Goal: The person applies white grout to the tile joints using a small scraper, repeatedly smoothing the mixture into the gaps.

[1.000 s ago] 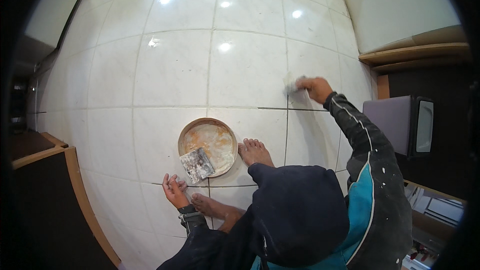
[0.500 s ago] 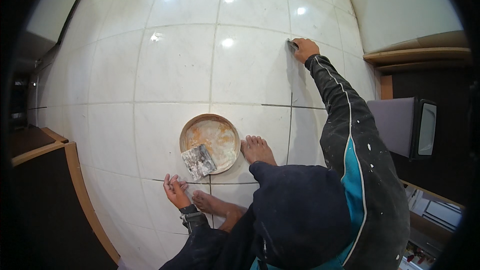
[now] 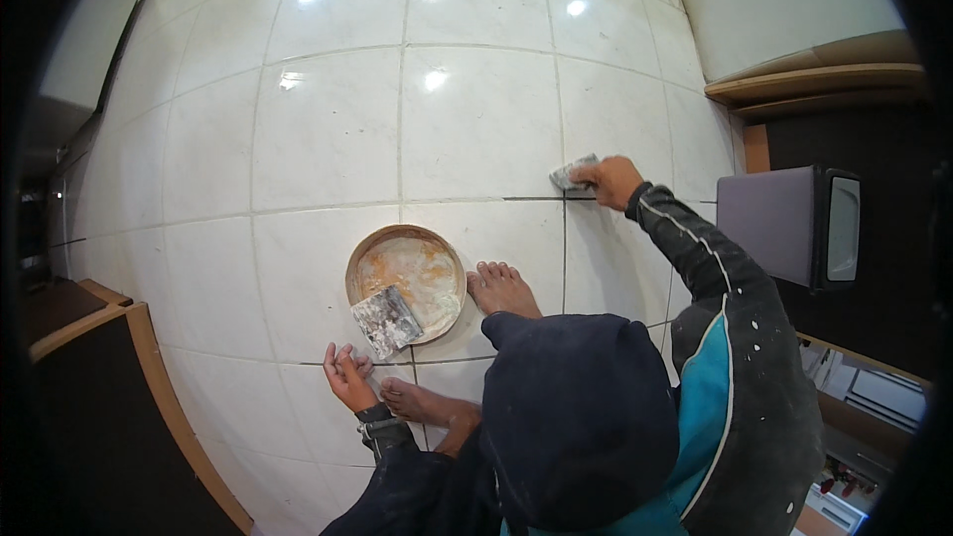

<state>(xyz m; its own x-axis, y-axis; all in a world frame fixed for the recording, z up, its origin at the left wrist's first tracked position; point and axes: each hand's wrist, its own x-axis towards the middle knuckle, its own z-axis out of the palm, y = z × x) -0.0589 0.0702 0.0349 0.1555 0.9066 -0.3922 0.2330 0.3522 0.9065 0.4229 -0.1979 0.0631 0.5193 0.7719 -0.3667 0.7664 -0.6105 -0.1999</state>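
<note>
In my right hand is a small flat scraper smeared with grey and white, gripped low over the tiles just beside a crossing of joints. My left hand hangs with its palm turned up and fingers loosely bent and apart, holding nothing. Close to it a round shallow basin stands on the floor, its inside coated with whitish and orange paste. Resting tilted on the basin's near left rim is a square flat plate, stained white and dark grey.
White tiles cover the floor; some joints look dark, others pale. My bare feet are beside the basin. A grey-mauve padded seat stands at right, by wood-edged dark furniture. Another dark wood-framed piece is at left.
My right hand has come nearer with the scraper, from the far tile down to the joint crossing, and the scraper's flat face now shows. My left hand stays put.
</note>
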